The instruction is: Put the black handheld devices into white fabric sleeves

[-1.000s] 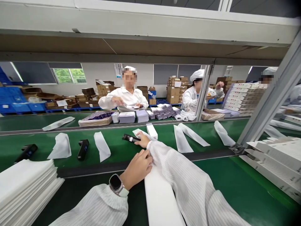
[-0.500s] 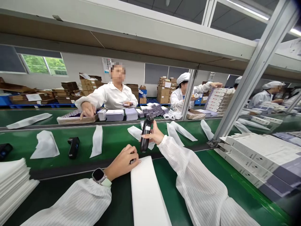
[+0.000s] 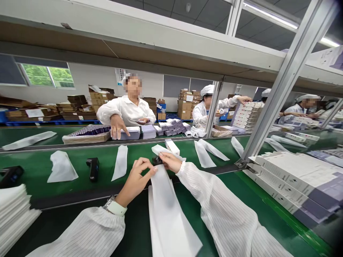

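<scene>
In front of me, my left hand (image 3: 139, 176) pinches the upper left edge of a thin white sleeve (image 3: 171, 214) between thumb and fingers. My right hand (image 3: 170, 162) grips a black handheld device (image 3: 157, 161) at the sleeve's top end. Only the dark top of the device shows; its lower part is hidden behind or inside the sleeve, I cannot tell which. Beneath the raised sleeve lies a stack of more white sleeves (image 3: 153, 228) on the green work surface.
Across the belt (image 3: 104, 178) lie loose sleeves (image 3: 62, 167), another black device (image 3: 93, 169) and a small white box (image 3: 172, 146). White-purple cartons (image 3: 292, 178) are stacked at right, a sleeve pile (image 3: 16, 217) at left. A metal post (image 3: 281, 82) slants at right; co-workers sit opposite.
My right hand has lowered the black device to the sleeve's end, and my left hand has lifted that sleeve off the stack. Belt items shifted right. The opposite co-worker's hand moved from tray to boxes.
</scene>
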A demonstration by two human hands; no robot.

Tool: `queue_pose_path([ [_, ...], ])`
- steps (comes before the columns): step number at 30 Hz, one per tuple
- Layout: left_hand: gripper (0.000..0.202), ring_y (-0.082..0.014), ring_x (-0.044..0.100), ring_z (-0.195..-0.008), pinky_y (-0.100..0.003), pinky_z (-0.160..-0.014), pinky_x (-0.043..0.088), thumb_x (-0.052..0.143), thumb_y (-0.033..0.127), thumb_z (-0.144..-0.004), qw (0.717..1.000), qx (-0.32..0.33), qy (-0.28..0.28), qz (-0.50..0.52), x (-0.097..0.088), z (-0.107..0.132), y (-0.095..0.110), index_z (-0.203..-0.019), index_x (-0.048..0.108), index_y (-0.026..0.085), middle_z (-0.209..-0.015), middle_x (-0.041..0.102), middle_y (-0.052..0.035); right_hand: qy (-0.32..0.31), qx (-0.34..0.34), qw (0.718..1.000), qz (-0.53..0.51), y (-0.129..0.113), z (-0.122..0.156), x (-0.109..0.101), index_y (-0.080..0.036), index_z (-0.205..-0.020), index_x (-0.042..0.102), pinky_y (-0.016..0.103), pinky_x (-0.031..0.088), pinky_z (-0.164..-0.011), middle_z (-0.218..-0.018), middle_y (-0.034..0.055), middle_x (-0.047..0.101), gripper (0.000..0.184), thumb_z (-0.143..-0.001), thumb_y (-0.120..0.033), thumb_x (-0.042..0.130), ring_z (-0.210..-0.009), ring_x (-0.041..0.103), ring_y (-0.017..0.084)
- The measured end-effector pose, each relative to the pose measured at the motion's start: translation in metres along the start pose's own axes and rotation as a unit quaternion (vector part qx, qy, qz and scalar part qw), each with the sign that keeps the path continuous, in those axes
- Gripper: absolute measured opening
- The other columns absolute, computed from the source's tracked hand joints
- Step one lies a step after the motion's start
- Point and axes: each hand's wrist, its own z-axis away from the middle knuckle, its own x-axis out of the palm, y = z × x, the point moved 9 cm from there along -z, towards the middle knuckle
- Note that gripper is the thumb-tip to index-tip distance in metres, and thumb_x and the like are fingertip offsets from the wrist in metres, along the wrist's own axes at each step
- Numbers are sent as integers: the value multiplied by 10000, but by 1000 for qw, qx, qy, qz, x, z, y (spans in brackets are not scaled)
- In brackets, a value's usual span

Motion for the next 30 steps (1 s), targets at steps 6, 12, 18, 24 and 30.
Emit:
queue_pose_path([
  [6,257,-144,428,-796,-244,-684,364,437,402,-766,992,-21,32,123,-9,-3,3,-646,508,186,-842,395,-10,-240,87,963,-81,8,20,33,-89,-743,567,255,412,-697,-783,53,547,441,-544,-476,637,-756,530,129],
  [12,209,-121,433,-752,-200,-617,368,482,367,-747,975,-23,116,186,-36,-2,8,-652,505,181,-825,420,-1,-276,37,933,-227,-13,33,51,-291,-1169,344,346,390,-762,-956,29,541,810,-458,-377,722,-834,539,159],
  [18,297,-131,451,-781,-210,-588,404,461,410,-742,959,-76,191,196,-48,-2,-14,-988,475,244,-972,407,-23,-203,45,955,-212,-1,28,71,-176,-1044,494,273,428,-681,-798,10,559,592,-498,-172,722,-689,539,117],
  [24,260,-145,470,-727,-252,-639,380,495,386,-705,987,-108,9,117,8,-3,-39,-830,534,161,-811,509,-31,180,-110,971,-116,-30,-23,-60,-213,-1077,379,278,449,-704,-938,35,527,448,-693,-387,531,-790,541,131],
  [30,329,-138,470,-629,-220,-529,334,562,447,-613,976,-129,-159,69,54,16,-45,-736,574,141,-673,513,-5,225,-69,958,162,3,-57,-104,-160,-1085,383,353,421,-760,-986,91,525,514,-635,-314,577,-891,520,192],
])
